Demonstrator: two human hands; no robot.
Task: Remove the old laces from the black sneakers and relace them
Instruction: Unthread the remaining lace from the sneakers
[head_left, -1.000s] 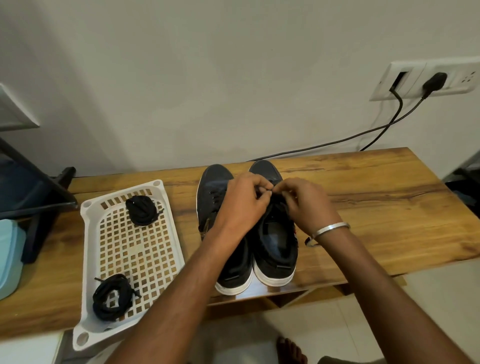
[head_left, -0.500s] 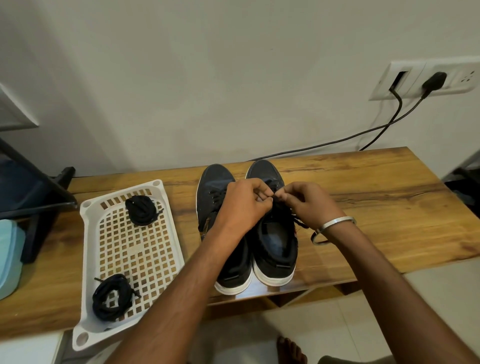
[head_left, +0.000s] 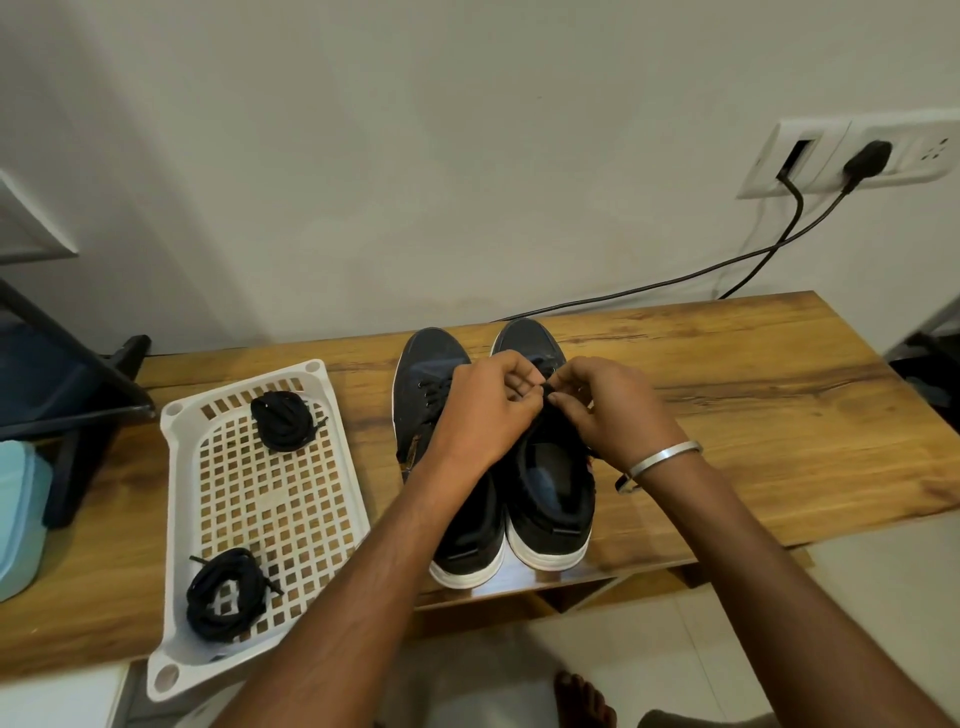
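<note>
Pinching the lace (head_left: 545, 387) over the right sneaker (head_left: 553, 467), both hands' fingers (head_left: 563, 400) stay clamped.

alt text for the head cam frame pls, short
Both hands, left hand and right hand, pinch a black lace at the top of the right sneaker, which stands beside the left sneaker on a wooden table. To the left, a white tray holds two bundles of black laces.

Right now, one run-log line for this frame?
step: unlacing right sneaker | left hand: pinching lace | right hand: pinching lace | left sneaker: laced | tray: two lace bundles
</note>
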